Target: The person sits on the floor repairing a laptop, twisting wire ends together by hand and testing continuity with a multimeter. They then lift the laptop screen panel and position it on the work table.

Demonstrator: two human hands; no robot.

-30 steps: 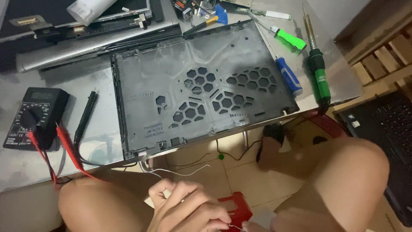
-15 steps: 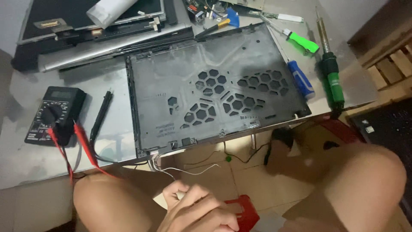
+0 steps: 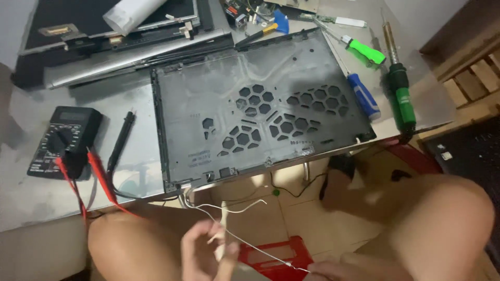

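A thin white wire (image 3: 245, 243) comes out from under the near left corner of a dark grey laptop bottom cover (image 3: 260, 114) and hangs down over my lap. My left hand (image 3: 204, 252) pinches this wire low in the view, between my knees. From there the wire runs taut to my right hand (image 3: 336, 270), which is only partly visible at the bottom edge and holds the wire's end. A second loose strand (image 3: 245, 207) curls just below the table edge. The cover lies flat on the grey table (image 3: 41, 192), its honeycomb vents facing up.
A black multimeter (image 3: 62, 140) with red leads and a black probe (image 3: 120, 140) lies at the left. Blue (image 3: 363, 95) and green (image 3: 364, 51) screwdrivers and a green-handled soldering iron (image 3: 401, 96) lie at the right. Laptop parts are stacked behind. A red stool (image 3: 273, 255) stands below.
My hands were bunched together over the red stool; now they are apart, with the white wire stretched between them. The view has tilted slightly.
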